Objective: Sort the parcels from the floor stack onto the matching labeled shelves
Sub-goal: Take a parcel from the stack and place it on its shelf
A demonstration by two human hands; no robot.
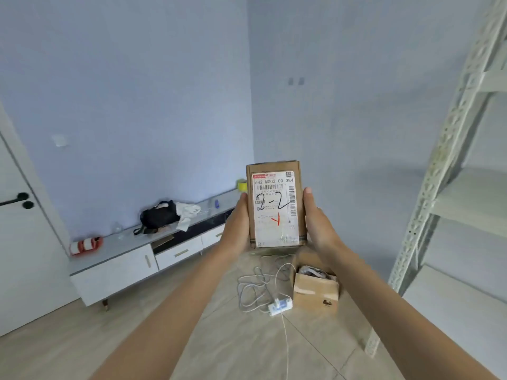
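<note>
I see one parcel [275, 205], a small brown cardboard box, held upright in mid-air at the centre of the head view, between both hands. The left hand [237, 224] grips its left edge, with the thumb lying along that side; the right hand [318, 220] grips its right edge, thumb pointing up against the box. Fingers of both hands pass behind the parcel and are hidden. The parcel faces me with one white shipping label [275, 208], which carries a handwritten "2-2" in black and one red mark below it.

Count of other parcels: I see one open cardboard box [315, 289] on the floor, below the held parcel and slightly to the right. Just left of it lie one white power strip [278, 307] and a loose tangle of white cables [256, 286].

One white metal shelving unit [450, 171] stands at the right edge; I count three shelf boards in view. I cannot read any shelf labels.

One low white cabinet [115, 270] runs along the left wall. On its top I see one black bag [159, 215], one white cloth [188, 213], one roll of yellow tape [242, 185] and one red-and-white roll [85, 245].
</note>
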